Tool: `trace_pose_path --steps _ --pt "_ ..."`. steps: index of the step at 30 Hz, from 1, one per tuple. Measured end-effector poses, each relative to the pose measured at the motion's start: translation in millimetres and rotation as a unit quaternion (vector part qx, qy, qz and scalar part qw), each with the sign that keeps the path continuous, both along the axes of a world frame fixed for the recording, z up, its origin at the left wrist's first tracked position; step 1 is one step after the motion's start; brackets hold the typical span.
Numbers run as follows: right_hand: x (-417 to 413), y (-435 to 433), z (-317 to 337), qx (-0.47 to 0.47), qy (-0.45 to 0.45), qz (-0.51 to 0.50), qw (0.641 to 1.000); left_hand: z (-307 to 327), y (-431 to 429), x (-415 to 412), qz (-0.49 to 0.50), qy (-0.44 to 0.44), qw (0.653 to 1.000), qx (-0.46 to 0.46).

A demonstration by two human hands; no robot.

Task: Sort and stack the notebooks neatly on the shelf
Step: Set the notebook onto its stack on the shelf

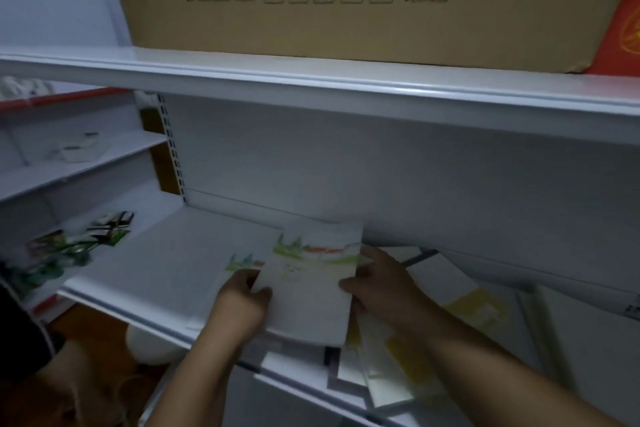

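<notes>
A white notebook (311,284) with a green and red picture band lies on the white shelf (145,267), tilted, over another notebook with the same green print (239,262). My left hand (242,302) grips the top notebook's left edge, thumb on the cover. At its right edge my right hand (377,284) holds it with curled fingers. Several more notebooks (467,308), white with yellow patches, lie scattered to the right, some hanging over the shelf's front edge.
A large cardboard box (346,0) sits on the shelf above, whose lip (311,87) overhangs the work space. A red item (623,28) stands beside the box. On the left, a neighbouring shelf unit carries green printed items (76,246).
</notes>
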State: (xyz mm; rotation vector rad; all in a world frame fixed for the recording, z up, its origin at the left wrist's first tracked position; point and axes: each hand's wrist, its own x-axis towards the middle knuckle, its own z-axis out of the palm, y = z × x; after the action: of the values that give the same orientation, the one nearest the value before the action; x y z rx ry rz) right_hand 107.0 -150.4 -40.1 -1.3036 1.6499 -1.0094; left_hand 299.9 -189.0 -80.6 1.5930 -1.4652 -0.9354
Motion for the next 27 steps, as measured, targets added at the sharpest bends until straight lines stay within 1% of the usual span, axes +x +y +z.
trace_pose_path --steps 2,4,7,9,11,12,13,14,16,17,18,20,22,23,24,26,27 --pt "29 -19 -2 -0.003 0.018 0.035 0.999 -4 -12 26 0.029 -0.021 0.999 -0.012" --pt "53 -35 -6 0.026 0.02 0.062 0.998 -9 -26 48 0.053 -0.065 0.996 -0.013" --pt "78 -46 -13 0.11 -0.026 0.083 0.99 -23 -41 66 0.056 -0.181 0.982 0.021" --pt "86 -43 -13 0.132 -0.011 0.088 0.987 -29 -43 70 0.043 -0.245 0.967 0.044" --pt "84 -38 -13 0.11 0.021 0.093 0.989 -31 -42 72 0.041 -0.271 0.961 0.041" --pt "80 -32 -10 0.088 0.053 0.101 0.99 -29 -41 73 0.051 -0.285 0.957 0.029" --pt "74 -24 -6 0.063 0.092 0.107 0.988 -26 -40 72 0.064 -0.29 0.955 0.007" --pt "67 -16 -3 0.036 0.131 0.106 0.985 -21 -38 67 0.073 -0.276 0.958 -0.029" --pt "44 2 4 -0.013 0.185 0.074 0.98 -9 -32 47 0.048 -0.186 0.975 -0.111" --pt "29 9 5 -0.035 0.202 0.045 0.978 -1 -27 30 0.01 -0.133 0.983 -0.13" --pt "12 16 5 -0.046 0.221 0.009 0.974 4 -22 11 -0.042 -0.092 0.985 -0.137" --pt "-29 27 -2 -0.051 0.268 -0.091 0.958 11 -10 -31 -0.143 -0.06 0.981 -0.118" --pt "-68 38 -10 -0.024 0.305 -0.199 0.931 14 2 -69 -0.195 -0.062 0.976 -0.08" --pt "-84 45 -14 0.005 0.305 -0.235 0.923 12 5 -84 -0.206 -0.073 0.973 -0.069" --pt "-96 52 -18 0.041 0.285 -0.253 0.924 10 6 -95 -0.216 -0.1 0.968 -0.074" --pt "-111 65 -25 0.099 0.23 -0.255 0.934 7 7 -109 -0.234 -0.172 0.952 -0.101" --pt "-115 71 -26 0.124 0.228 -0.25 0.933 7 8 -114 -0.238 -0.193 0.946 -0.101"
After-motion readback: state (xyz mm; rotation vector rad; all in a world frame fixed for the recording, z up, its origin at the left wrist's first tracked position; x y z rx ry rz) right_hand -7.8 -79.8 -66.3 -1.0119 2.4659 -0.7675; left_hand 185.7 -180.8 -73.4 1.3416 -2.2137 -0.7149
